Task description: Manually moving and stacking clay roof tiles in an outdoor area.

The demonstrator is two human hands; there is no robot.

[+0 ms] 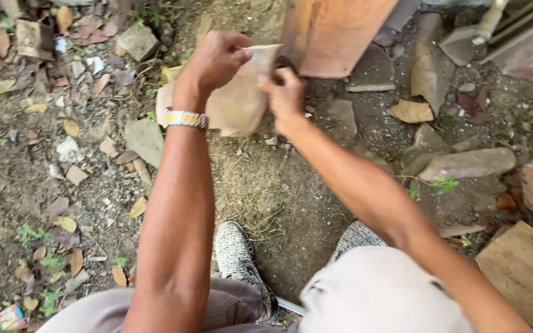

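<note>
Head cam: both hands pinch a tan sandpaper sheet (239,102), left hand (214,61) on the top edge, right hand (285,92) on the side, stretched taut above the dirt ground (266,185) near a wooden plank (331,34).

At the lower left corner, on the dirt by your knee, lies a small crumpled wrapper (10,317), multicoloured in red, blue and yellow, among dry leaves (69,223). You see no labels, signs or screens.
</note>
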